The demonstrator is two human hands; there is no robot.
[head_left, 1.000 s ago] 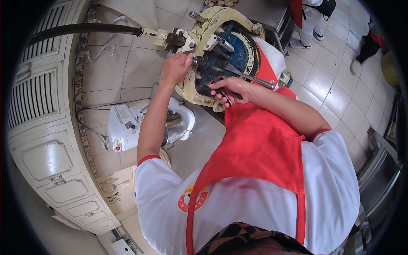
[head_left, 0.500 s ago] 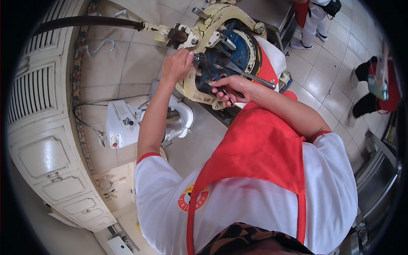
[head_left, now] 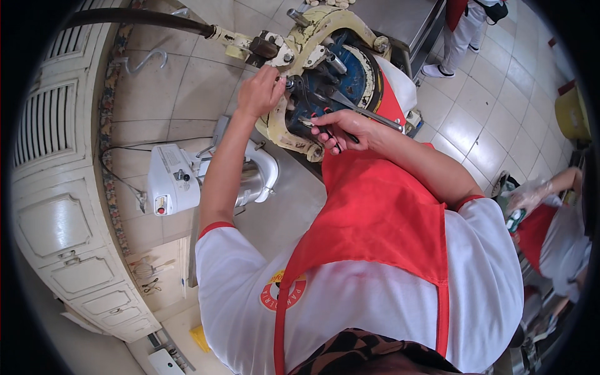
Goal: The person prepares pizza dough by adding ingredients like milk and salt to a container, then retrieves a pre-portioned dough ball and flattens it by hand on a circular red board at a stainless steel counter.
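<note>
A heavy machine with a worn cream-painted frame (head_left: 270, 128) and a round blue inside (head_left: 356, 70) stands before me. My left hand (head_left: 257, 95) is closed at the frame's left side, beside a small dark metal fitting (head_left: 290, 83). Its fingertips are partly hidden, so what they grip I cannot make out. My right hand (head_left: 342, 130), palm turned up, is closed around what look like pliers with black and red handles (head_left: 351, 138). Their tip points toward the dark parts inside the machine. A grey metal bar (head_left: 375, 117) slants just above my right wrist.
A long dark lever (head_left: 140, 17) runs from the machine to the upper left. On the steel table (head_left: 281, 215) stands a white mixer (head_left: 174, 180). Cream cabinets (head_left: 53, 225) line the left. One co-worker (head_left: 459, 40) stands behind; another (head_left: 550, 231), with a gloved hand, is at right.
Both my hands stay nearly in place at the machine. At right, the co-worker has come closer, with a gloved hand now in view. The view has shifted slightly.
</note>
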